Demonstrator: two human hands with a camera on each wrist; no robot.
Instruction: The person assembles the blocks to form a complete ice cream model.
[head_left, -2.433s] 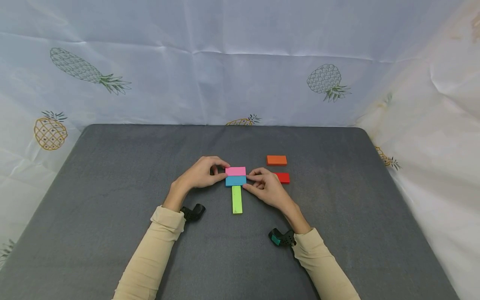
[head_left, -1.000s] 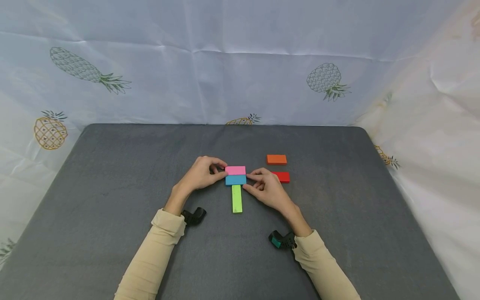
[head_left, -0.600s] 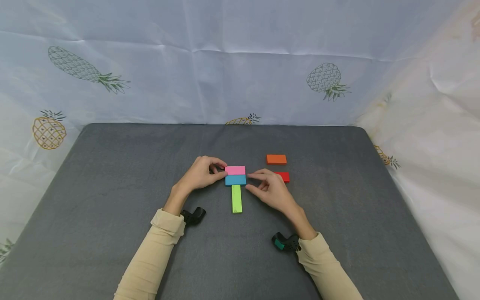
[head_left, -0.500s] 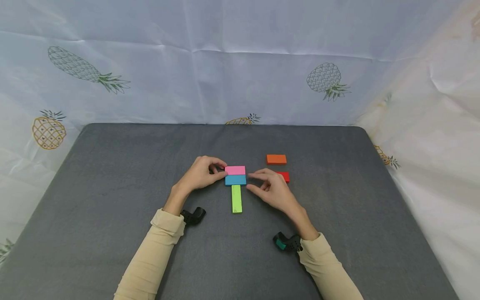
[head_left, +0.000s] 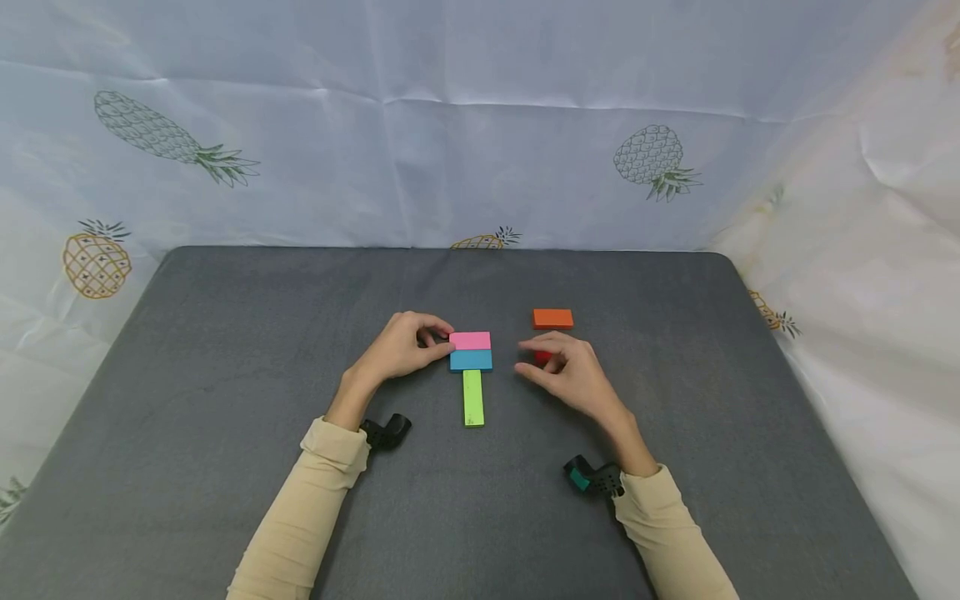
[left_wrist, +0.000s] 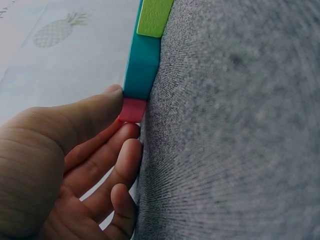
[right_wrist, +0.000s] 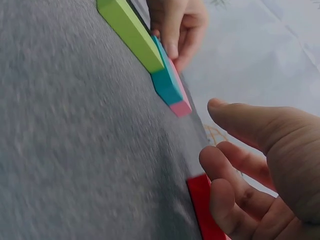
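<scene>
In the head view, a pink block (head_left: 470, 341) lies flush along the far side of a blue block (head_left: 471, 360). A green block (head_left: 473, 398) runs toward the person from the middle of the blue one, forming a T-like shape. My left hand (head_left: 405, 343) pinches the left end of the pink block between thumb and fingers; its thumb sits by the pink-blue seam in the left wrist view. To the right, my right hand (head_left: 573, 375) hovers with thumb and fingers apart, holding nothing. It partly covers a red block (right_wrist: 205, 207) lying beneath its fingers.
An orange block (head_left: 552, 318) lies on the grey table (head_left: 300, 287) beyond the right hand. A pineapple-print cloth (head_left: 420, 167) hangs behind the table's far edge. Both wrists carry small black cameras.
My right hand has let go of the right end of the blocks and moved right, over the red block. My left hand has stayed at the pink block, and the blocks have not visibly shifted.
</scene>
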